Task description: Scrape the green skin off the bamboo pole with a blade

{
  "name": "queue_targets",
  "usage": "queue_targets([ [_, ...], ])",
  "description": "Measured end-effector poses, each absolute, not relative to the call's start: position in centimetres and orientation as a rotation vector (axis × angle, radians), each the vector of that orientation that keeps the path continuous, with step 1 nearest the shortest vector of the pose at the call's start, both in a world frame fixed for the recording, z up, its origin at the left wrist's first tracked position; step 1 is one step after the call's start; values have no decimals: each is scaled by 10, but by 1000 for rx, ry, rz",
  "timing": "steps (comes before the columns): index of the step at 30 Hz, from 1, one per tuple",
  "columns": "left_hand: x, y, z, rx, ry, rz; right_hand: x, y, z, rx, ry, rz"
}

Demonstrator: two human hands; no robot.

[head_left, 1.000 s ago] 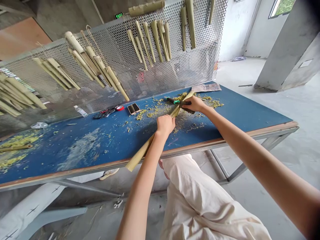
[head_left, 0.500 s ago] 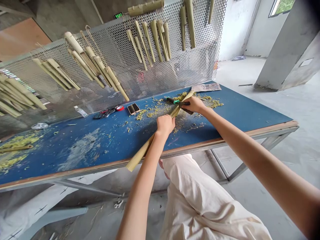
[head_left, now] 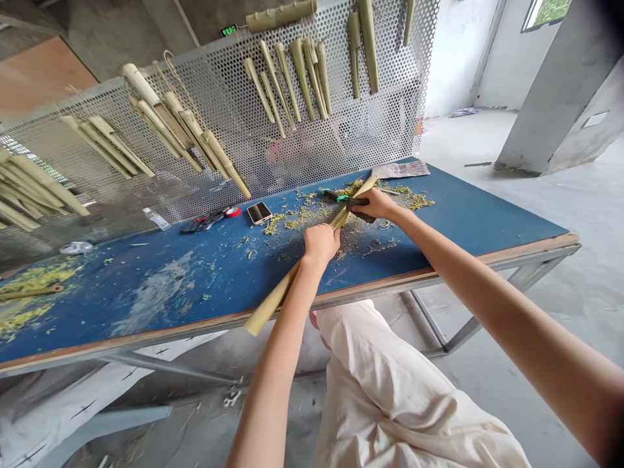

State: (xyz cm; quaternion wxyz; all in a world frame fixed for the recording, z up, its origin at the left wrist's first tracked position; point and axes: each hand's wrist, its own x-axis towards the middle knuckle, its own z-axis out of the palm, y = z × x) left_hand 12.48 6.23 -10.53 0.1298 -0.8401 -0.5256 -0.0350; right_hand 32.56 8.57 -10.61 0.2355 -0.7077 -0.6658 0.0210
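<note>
My left hand point(head_left: 322, 243) is closed around a long split bamboo piece point(head_left: 271, 303), which lies slantwise over the table with its near end past the front edge. Farther up the same piece, my right hand point(head_left: 380, 204) is closed on a dark-handled tool point(head_left: 359, 203) that rests across the bamboo. Its blade or working edge is too small to make out. Just left of that tool lies a black and green item point(head_left: 335, 195), whose kind I cannot tell. Yellowish shavings point(head_left: 305, 213) are scattered around the bamboo.
The blue table point(head_left: 487, 211) also bears a phone point(head_left: 259, 212), red tape point(head_left: 233, 212), a small bottle point(head_left: 156, 218) and a flat packet point(head_left: 402, 170). Behind it stands a perforated metal panel point(head_left: 209, 78) hung with bamboo pieces point(head_left: 305, 78). More shavings point(head_left: 34, 296) lie at far left.
The whole view has shifted slightly. Both hands keep their grips, and the bamboo and the tool are in nearly the same place.
</note>
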Motion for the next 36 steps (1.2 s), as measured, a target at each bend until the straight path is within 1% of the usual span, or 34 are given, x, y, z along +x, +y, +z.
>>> queue_targets([
  [4, 124, 61, -105, -2438, -1508, -117, 328, 86, -106, -1992, -1745, -44],
  [8, 124, 61, -105, -2436, -1507, -106, 328, 85, -106, -1916, -1878, 79],
  [12, 124, 61, -104, -2439, -1496, -118, 325, 85, -107, -1958, -1801, -110],
  [16, 124, 61, -104, -2442, -1511, -105, 324, 87, -107, -1880, -1913, 28],
  [20, 123, 61, -104, -2453, -1505, -108, 325, 86, -106, -1963, -1775, -84],
  [24, 123, 60, -104, -2451, -1509, -104, 327, 86, -106, -1847, -1901, 99],
  [29, 124, 59, -102, -2452, -1519, -113, 328, 90, -110, -1915, -1759, -33],
  [32, 124, 59, -102, -2452, -1531, -93, 329, 92, -111, -1834, -1882, 126],
  [33, 124, 60, -103, -2451, -1530, -91, 329, 92, -110, -1835, -1889, 129],
  [36, 124, 60, -103, -2448, -1524, -102, 328, 90, -109, -1926, -1794, -30],
])
